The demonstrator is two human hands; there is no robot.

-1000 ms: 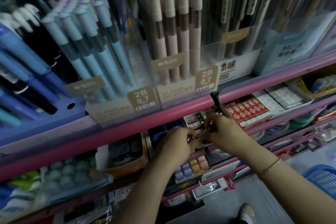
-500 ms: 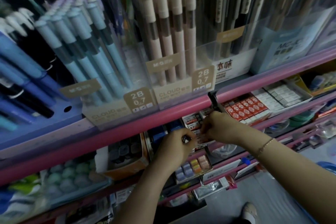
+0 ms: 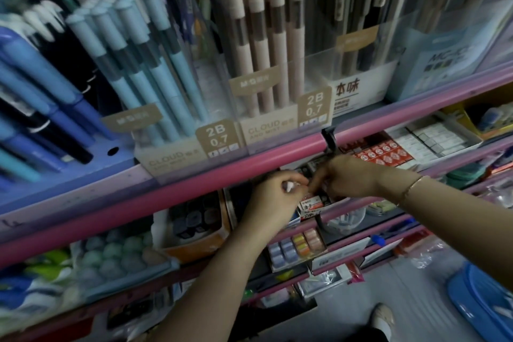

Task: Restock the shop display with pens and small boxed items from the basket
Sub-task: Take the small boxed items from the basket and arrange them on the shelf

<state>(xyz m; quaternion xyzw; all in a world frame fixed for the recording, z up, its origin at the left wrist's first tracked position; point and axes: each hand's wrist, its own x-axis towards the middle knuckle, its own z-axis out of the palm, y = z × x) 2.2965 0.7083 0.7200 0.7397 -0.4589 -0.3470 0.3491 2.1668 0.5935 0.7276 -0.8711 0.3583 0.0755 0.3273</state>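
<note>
While the blue pens (image 3: 155,69) and the beige pens (image 3: 266,44) stand in clear holders above the pink shelf rail (image 3: 194,175), the left hand (image 3: 273,197) is curled on the tier below and pinches something small and white that I cannot identify. Just beside it, the right hand (image 3: 349,178) pinches at the small boxes (image 3: 315,203) in their tray, fingertips nearly touching the left hand. The blue basket (image 3: 483,302) lies on the floor at far right.

Left hand (image 3: 273,197) and right hand (image 3: 347,179) fingering small boxes (image 3: 313,203) under pink shelf rail (image 3: 249,166), blue basket (image 3: 483,302) lower right
</note>
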